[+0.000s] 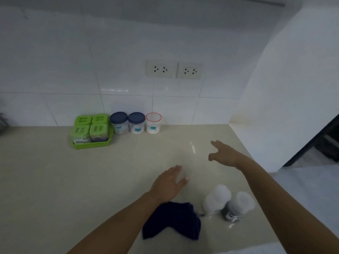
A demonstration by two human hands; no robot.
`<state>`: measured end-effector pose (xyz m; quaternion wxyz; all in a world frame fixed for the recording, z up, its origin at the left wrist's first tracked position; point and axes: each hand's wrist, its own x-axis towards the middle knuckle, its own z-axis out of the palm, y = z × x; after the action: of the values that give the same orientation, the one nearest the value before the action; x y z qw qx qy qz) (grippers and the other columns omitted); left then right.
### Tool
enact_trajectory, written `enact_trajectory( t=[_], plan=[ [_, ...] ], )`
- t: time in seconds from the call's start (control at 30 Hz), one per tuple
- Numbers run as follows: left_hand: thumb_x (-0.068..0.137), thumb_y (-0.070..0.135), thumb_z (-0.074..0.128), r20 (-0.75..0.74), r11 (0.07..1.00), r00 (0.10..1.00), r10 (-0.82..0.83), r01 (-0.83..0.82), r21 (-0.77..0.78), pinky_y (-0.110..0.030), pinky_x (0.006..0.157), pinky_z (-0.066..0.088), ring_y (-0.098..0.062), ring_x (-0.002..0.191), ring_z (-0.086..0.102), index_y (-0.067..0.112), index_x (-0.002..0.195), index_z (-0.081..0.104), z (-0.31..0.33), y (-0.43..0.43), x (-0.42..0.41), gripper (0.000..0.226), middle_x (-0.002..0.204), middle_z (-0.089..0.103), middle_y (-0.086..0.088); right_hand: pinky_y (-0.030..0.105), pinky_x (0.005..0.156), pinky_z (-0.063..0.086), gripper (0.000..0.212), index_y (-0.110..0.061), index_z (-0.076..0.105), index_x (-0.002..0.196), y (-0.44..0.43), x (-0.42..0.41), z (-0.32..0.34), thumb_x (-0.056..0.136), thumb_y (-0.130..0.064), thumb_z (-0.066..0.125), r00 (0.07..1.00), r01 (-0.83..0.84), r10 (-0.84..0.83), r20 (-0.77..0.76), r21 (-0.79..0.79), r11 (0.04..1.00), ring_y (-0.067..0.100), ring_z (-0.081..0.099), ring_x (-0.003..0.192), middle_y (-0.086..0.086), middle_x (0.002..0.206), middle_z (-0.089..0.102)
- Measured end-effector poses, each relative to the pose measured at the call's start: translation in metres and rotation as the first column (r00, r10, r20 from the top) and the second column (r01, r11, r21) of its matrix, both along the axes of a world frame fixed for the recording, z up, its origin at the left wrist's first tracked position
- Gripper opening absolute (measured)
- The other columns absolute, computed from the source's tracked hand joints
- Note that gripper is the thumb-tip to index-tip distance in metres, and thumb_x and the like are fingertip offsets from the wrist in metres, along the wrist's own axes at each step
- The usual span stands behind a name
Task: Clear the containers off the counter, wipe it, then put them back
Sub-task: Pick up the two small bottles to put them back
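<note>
Against the tiled back wall stand a green tray point(91, 143) with several green-lidded tubs, two blue-lidded jars point(119, 123) point(136, 123) and a red-rimmed jar point(153, 123). Two blurred white-capped bottles point(216, 198) point(236, 206) stand near the counter's front right. A dark blue cloth point(174, 220) lies crumpled by the front edge, partly under my left forearm. My left hand point(169, 182) hovers flat over the beige counter point(55, 180), fingers straight, holding nothing. My right hand point(223, 154) reaches forward above the counter, fingers spread, empty.
Two double wall sockets point(174, 69) sit above the jars. A white wall closes the counter's right side, with a dark opening point(324, 140) beyond it. A dark object point(2, 123) shows at the far left edge.
</note>
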<state>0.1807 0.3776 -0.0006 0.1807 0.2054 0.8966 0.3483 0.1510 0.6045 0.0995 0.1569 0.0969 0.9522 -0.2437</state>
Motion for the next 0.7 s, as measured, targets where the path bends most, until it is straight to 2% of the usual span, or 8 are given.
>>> enact_trajectory(
  t=[0.13,0.3,0.4,0.47,0.57,0.7],
  plan=[
    [0.090,0.064,0.034,0.057,0.995,0.998,-0.013,0.007,0.104,-0.023,0.117,0.008,-0.004,0.144,0.015,0.029,0.150,0.016,0.008,0.049,0.044,0.072,0.159,0.014,0.011,0.040,0.116,0.020,0.078,-0.023,0.018,0.152,0.031,0.057,-0.009,0.085,-0.028,0.059,0.997,-0.020,0.021,0.074,-0.020,1.000,0.023,0.009,0.147,0.000,0.161,0.004],
    [0.084,0.062,0.053,0.056,0.992,0.998,0.009,-0.016,0.127,-0.027,0.117,0.018,-0.008,0.142,0.023,0.033,0.149,0.018,0.009,0.085,0.071,0.079,0.156,0.023,0.013,0.042,0.118,0.018,0.079,-0.028,0.016,0.152,0.052,0.109,-0.025,0.084,-0.026,0.056,0.975,-0.074,0.087,0.204,-0.073,0.995,0.021,0.009,0.147,-0.004,0.161,0.004],
    [0.084,0.056,0.058,0.026,0.993,0.999,0.039,-0.042,0.113,-0.030,0.116,0.024,-0.011,0.140,0.028,0.030,0.149,0.018,0.006,0.094,0.079,0.081,0.155,0.026,0.009,0.043,0.117,0.020,0.085,-0.027,0.013,0.152,0.061,0.125,-0.035,0.082,-0.028,0.060,0.972,-0.107,0.110,0.206,-0.025,0.994,0.024,0.011,0.146,-0.002,0.161,0.006],
    [0.084,0.052,0.061,0.013,0.992,0.998,0.058,-0.059,0.111,-0.031,0.114,0.028,-0.011,0.138,0.031,0.029,0.149,0.020,0.007,0.098,0.081,0.080,0.153,0.030,0.008,0.037,0.116,0.023,0.088,-0.024,0.014,0.152,0.065,0.132,-0.042,0.080,-0.025,0.065,0.981,-0.086,0.091,0.169,-0.038,0.996,0.024,0.016,0.144,0.000,0.160,0.011],
    [0.084,0.047,0.064,-0.029,0.992,0.997,0.077,-0.074,0.100,-0.031,0.111,0.032,-0.012,0.133,0.037,0.028,0.147,0.027,0.011,0.102,0.080,0.075,0.148,0.037,0.007,0.025,0.103,0.031,0.089,-0.017,0.019,0.150,0.068,0.139,-0.048,0.079,-0.018,0.071,0.995,-0.028,0.037,0.089,-0.104,0.994,0.021,0.030,0.138,0.003,0.154,0.025],
    [0.083,0.046,0.065,-0.081,0.997,0.995,0.063,-0.059,0.046,-0.032,0.106,0.038,-0.013,0.126,0.044,0.025,0.144,0.033,0.016,0.104,0.071,0.072,0.140,0.044,0.005,0.025,0.082,0.041,0.068,-0.021,0.039,0.136,0.071,0.143,-0.054,0.076,-0.015,0.072,0.999,0.040,-0.040,-0.002,-0.148,0.988,0.019,0.050,0.110,0.005,0.133,0.050]
  ],
)
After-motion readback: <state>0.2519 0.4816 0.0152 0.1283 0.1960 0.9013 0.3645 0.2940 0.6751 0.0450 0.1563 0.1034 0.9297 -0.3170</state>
